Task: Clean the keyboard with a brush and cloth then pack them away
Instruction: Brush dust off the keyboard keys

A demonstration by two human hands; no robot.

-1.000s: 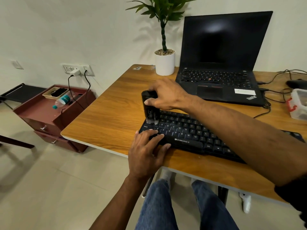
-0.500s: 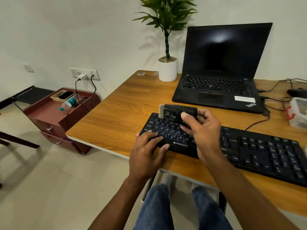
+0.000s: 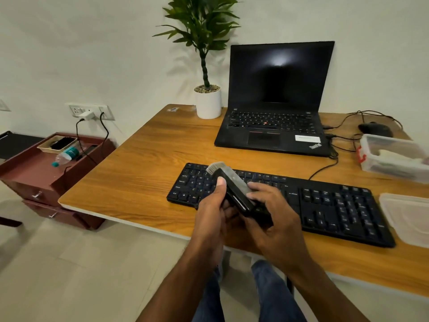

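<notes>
A black keyboard (image 3: 325, 201) lies along the front of the wooden desk (image 3: 144, 163). Both my hands hold a black brush (image 3: 234, 189) above the keyboard's left half, its pale bristles pointing up and away from me. My left hand (image 3: 213, 212) grips the brush from the left with the thumb on its side. My right hand (image 3: 274, 219) holds its lower end from the right, fingers curled over it. A clear plastic box (image 3: 392, 156) with a red latch stands at the right; something pale lies inside, too blurred to name.
An open black laptop (image 3: 276, 101) and a white potted plant (image 3: 207, 101) stand at the back of the desk. A clear lid (image 3: 408, 217) lies at the right edge, a mouse (image 3: 375, 129) and cables behind the box. A maroon drawer unit (image 3: 46, 173) stands left of the desk.
My right hand lifted the brush off the keyboard's left keys and drew it toward me. My left hand left the keyboard's front edge and took hold of the brush too.
</notes>
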